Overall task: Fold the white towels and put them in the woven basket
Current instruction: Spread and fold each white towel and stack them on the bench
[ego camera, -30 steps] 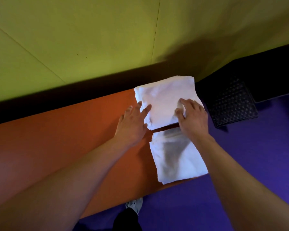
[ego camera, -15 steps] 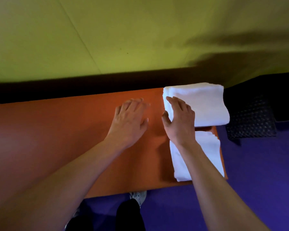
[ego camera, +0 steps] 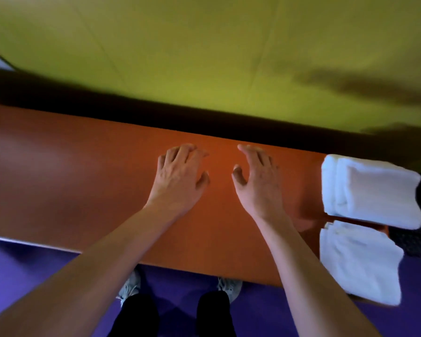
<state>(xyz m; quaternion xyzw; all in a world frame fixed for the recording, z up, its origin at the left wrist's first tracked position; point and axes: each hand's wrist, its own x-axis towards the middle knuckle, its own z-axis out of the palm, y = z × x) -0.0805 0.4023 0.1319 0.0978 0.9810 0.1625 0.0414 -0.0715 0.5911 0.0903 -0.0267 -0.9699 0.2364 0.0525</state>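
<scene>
Head view: a table top and two bare forearms are being looked down on from above.
Left hand (ego camera: 180,176): it is being held palm down over the middle of the orange table (ego camera: 83,181), left of centre in the frame; the fingers are being kept loosely spread and slightly bent, and nothing is being gripped.
Right hand (ego camera: 258,178): it is being held palm down just right of centre, well apart from the towels; the fingers are being kept relaxed, the thumb is being held out toward the left hand, and nothing is being held.
Contact with the table: whether the fingertips are being rested on the surface cannot be told.
Far folded towel (ego camera: 372,190): it is being carried at the right end of the table, in the middle right of the frame, lying flat in thick white layers.
Near folded towel (ego camera: 357,261): it is being carried just below the far one, in the lower right, with a thin strip of table being shown between the two.
Dark woven basket (ego camera: 416,242): only a patterned dark edge is being shown at the right border, beside the towels.
Wall (ego camera: 204,57): yellow-green panels are being shown across the top of the frame.
Floor (ego camera: 34,268): purple flooring is being shown along the bottom, with two shoes (ego camera: 229,288) and dark trouser legs under the table edge.
</scene>
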